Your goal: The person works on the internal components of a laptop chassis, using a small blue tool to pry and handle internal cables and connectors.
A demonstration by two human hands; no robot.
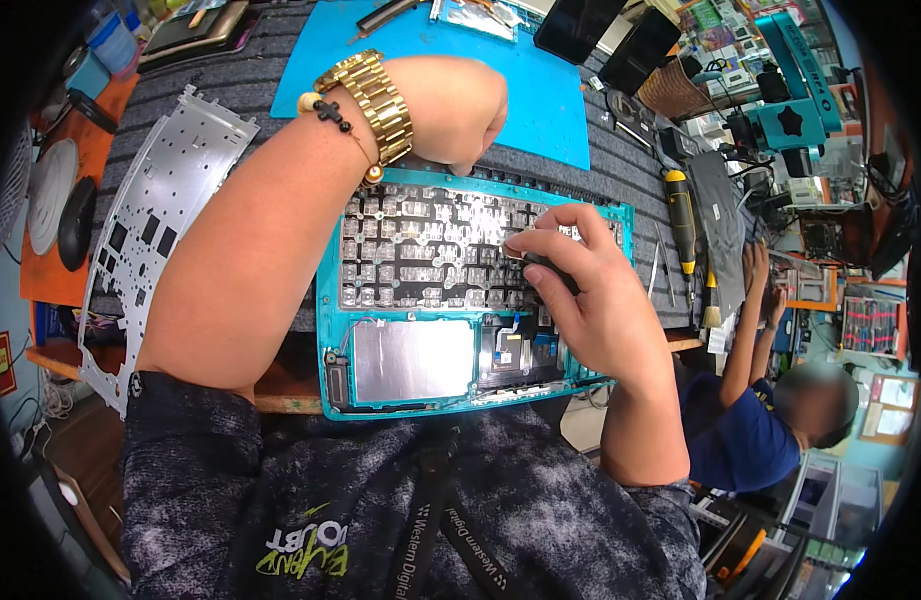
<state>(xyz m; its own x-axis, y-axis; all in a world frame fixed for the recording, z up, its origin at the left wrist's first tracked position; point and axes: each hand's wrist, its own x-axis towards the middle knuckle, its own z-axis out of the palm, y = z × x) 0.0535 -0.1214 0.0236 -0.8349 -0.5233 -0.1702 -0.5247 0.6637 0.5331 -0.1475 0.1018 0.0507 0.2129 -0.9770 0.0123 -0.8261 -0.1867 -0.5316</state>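
Observation:
A turquoise laptop case [330, 330] lies before me with its inner side up. Its exposed keyboard back [410, 245] shows rows of pale key mechanisms on a dark sheet. My left hand [455, 110], below a gold watch [373, 105] and a beaded bracelet, is curled at the case's far edge. Its fingertips are mostly hidden, so what they hold, if anything, does not show. Over the right part of the keyboard, my right hand [600, 300] has thumb and forefinger close together around something small and dark that I cannot make out. A silvery plate [415, 360] sits in the case's near left.
A perforated metal panel [170, 200] lies left of my arm. Beyond the case is a blue mat [320, 50] with tools. A yellow-black screwdriver [680, 220] and a brush [712, 305] lie at the right. Another person [745, 435] in dark blue works at the far right.

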